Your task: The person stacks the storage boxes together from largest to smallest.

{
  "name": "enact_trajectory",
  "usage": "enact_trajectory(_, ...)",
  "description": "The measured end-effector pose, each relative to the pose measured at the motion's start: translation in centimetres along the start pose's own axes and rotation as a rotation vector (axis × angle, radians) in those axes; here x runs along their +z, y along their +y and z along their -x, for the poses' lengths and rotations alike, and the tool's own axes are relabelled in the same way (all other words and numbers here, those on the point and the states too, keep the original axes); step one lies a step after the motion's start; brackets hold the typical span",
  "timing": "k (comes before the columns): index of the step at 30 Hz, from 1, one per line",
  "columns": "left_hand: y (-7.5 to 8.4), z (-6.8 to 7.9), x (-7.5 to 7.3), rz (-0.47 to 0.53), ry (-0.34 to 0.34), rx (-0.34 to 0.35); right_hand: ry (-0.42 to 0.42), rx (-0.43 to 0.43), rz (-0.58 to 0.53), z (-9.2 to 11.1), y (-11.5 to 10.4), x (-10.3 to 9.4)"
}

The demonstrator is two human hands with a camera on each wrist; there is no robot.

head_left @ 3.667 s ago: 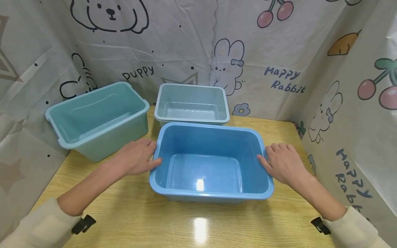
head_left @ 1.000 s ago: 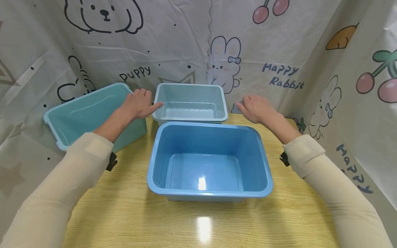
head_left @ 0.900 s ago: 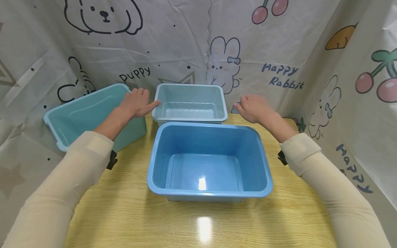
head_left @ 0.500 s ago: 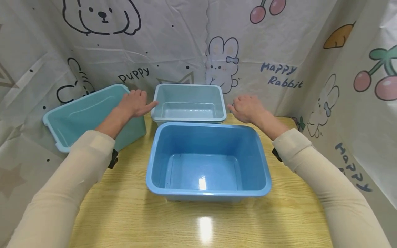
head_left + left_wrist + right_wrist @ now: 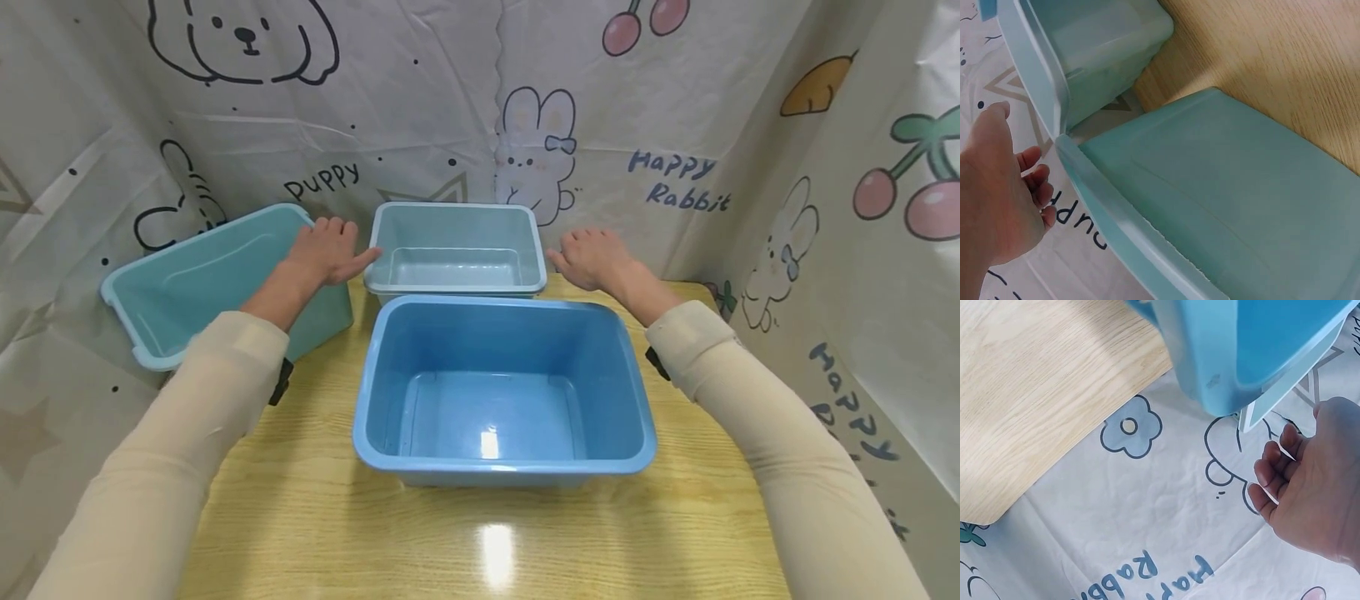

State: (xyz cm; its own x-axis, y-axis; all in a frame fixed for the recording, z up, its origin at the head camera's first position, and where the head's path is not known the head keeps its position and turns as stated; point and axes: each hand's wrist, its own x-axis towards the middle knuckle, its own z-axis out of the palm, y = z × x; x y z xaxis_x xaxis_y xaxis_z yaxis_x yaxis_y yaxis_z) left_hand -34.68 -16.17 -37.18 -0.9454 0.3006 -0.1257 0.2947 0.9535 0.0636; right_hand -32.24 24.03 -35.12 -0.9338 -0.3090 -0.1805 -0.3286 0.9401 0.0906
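Observation:
In the head view my left hand is at the left end of a pale blue-green plastic tub, its thumb pointing to that rim. The left wrist view has this hand beside the tub corner, fingers loosely bent around nothing. My right hand hovers off the tub's right end, thumb close to the rim. Bent fingers with nothing in them show on the right hand in the right wrist view. A second rim shows directly under the pale tub's rim. Nearer me stands a larger blue tub.
A teal tub stands angled at the back left, partly under my left forearm. All the tubs are on a wooden table. A printed cloth with rabbits and cherries hangs behind and along the sides.
Both hands have let go of the blue tub's ends and reached back to the pale tub. Over the last second my right hand has moved left toward its rim; the left has hardly moved.

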Motion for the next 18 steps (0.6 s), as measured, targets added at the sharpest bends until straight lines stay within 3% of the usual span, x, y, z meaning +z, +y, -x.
enact_trajectory(8, 0.1, -0.5, 0.5, -0.020, 0.027, 0.019, -0.065, 0.009, -0.006, -0.8, -0.3, 0.2)
enact_trajectory(18, 0.2, -0.9, 0.6, -0.080, -0.012, 0.021, -0.103, 0.032, 0.001, -1.8, 0.3, 1.7)
